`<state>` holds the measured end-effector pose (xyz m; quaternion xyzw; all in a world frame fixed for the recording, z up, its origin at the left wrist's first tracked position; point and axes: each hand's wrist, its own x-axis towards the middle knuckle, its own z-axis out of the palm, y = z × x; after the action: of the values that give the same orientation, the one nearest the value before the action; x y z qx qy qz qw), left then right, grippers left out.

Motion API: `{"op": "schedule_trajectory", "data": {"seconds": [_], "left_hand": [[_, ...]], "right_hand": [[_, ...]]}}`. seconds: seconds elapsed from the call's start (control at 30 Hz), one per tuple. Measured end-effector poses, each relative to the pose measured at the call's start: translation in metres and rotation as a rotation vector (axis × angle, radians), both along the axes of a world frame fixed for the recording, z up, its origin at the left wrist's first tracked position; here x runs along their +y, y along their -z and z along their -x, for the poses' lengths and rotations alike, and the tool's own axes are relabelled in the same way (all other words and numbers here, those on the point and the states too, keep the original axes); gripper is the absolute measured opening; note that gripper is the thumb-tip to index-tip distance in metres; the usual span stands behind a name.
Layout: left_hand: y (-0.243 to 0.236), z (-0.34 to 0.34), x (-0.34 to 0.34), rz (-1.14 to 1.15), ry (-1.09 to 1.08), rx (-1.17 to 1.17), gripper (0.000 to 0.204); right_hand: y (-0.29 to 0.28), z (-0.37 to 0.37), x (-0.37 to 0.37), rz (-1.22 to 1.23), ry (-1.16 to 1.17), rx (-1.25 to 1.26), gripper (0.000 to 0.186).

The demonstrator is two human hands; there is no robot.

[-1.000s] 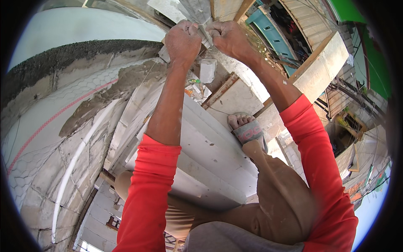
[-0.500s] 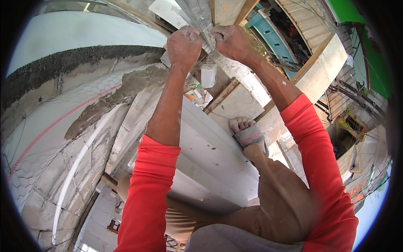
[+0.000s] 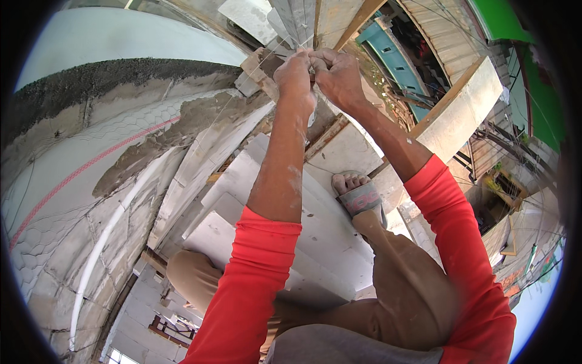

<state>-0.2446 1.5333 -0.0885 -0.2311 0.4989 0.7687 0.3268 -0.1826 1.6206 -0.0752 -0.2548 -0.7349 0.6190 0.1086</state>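
My left hand (image 3: 294,80) and my right hand (image 3: 341,79) meet at the top middle of the view. Both are closed, fingertips pinched together on a thin pale string (image 3: 306,41); its ends are hidden by the fingers. The string runs up against a grey upright post (image 3: 297,18) just beyond the hands. A wooden block (image 3: 259,68) lies to the left of my left hand. Below the hands, a pale board (image 3: 345,148) is partly covered by my right forearm.
My sandalled foot (image 3: 357,194) rests on the pale ledge (image 3: 324,233). Left are a block wall with wire mesh (image 3: 66,164), a red-white cord (image 3: 91,164) and a white pipe (image 3: 106,242). A long plank (image 3: 461,103) juts out at right, high above the ground.
My hands have come together and moved slightly down, the left one shifting right. Before, they were apart with the string between them. The wooden block beside my left hand now shows more.
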Motion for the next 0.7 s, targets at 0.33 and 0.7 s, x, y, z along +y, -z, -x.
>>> {"op": "schedule_trajectory", "data": {"seconds": [0.33, 0.7], "left_hand": [[-0.003, 0.0, 0.002, -0.084, -0.044, -0.157, 0.011], [0.014, -0.006, 0.0, -0.456, -0.148, -0.26, 0.013]], "right_hand": [[0.0, -0.013, 0.015, -0.408, -0.013, 0.009, 0.021], [-0.011, 0.029, 0.023, 0.597, 0.026, -0.204, 0.017]]}}
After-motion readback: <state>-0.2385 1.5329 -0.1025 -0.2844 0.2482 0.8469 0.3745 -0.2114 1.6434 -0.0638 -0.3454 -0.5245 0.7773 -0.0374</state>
